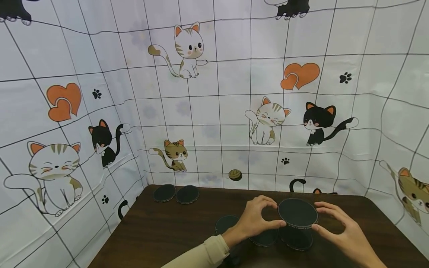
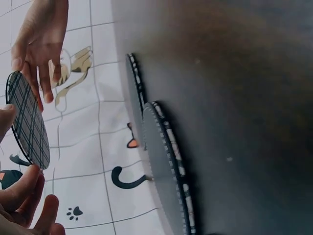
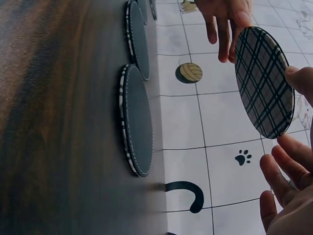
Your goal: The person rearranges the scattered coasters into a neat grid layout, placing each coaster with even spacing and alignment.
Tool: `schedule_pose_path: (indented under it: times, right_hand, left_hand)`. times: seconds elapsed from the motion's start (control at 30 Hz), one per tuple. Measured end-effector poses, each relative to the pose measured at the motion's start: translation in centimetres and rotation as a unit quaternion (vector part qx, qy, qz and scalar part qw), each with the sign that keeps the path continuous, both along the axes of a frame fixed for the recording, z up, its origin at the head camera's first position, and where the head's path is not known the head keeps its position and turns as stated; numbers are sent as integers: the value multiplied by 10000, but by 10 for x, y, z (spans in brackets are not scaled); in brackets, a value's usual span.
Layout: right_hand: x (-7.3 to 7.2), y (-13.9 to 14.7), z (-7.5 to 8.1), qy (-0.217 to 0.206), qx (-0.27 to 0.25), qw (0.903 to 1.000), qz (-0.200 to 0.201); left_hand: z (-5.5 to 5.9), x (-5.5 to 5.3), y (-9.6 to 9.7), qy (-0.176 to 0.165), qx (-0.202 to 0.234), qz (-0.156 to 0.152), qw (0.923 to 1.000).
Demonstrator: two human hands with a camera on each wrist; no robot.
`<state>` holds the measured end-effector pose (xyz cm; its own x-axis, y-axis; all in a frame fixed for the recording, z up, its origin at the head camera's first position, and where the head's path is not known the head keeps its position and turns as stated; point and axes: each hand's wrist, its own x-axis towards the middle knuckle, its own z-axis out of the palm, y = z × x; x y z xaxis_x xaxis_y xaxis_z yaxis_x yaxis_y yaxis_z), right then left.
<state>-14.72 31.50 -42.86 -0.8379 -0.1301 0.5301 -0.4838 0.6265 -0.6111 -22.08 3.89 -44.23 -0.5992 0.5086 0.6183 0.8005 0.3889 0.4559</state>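
Observation:
Both my hands hold one round coaster [image 1: 298,213] above the table by its edge. Dark on top, it shows a plaid underside in the left wrist view [image 2: 29,120] and right wrist view [image 3: 264,81]. My left hand [image 1: 254,216] pinches its left edge between thumb and fingers. On the opposite edge, my right hand [image 1: 346,232] does the same. Below the held coaster lies another dark coaster [image 1: 296,241], partly hidden by it. To its left is a coaster [image 1: 264,239], and farther left another coaster [image 1: 226,223]; my left hand and forearm partly cover both.
Two more coasters [image 1: 164,193] [image 1: 187,194] lie side by side at the back left of the brown wooden table [image 1: 161,230]. A white cloth [image 1: 201,111] printed with cats hangs behind and beside the table. Something dark below my left sleeve is unclear.

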Motion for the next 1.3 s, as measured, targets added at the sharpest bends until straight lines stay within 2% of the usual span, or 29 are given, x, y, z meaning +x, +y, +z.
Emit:
schedule_pose_path:
  times: [0.17,0.37,0.57,0.73,1.0,1.17,1.3]
  right_hand:
    - [0,4,-12,-99,194,9998,-37]
    - [10,9,-26,-320,416,9985,-158]
    - [21,12,-33,-746,356,9965,-143]
    - [33,13,-38,-1157,252,9929,-63]
    - [44,14,-44,-1342,141,9908,101]
    - [48,17,-48,-1280,-103,9890,730]
    - [45,26,-56,-892,-42,9826,1626]
  left_hand:
    - [-5,5,-3,-56,-70,-85,9999]
    - [-13,16,-2,-183,-226,-220,9993]
    - [-17,26,0,-399,-502,-22,9979]
    - [-19,37,-1,-433,-776,125,9960]
    - [-20,48,-5,-565,-1136,190,9917]
    - [-19,53,-6,-558,-1593,119,9856]
    - [-21,57,-4,-889,-2015,111,9754]
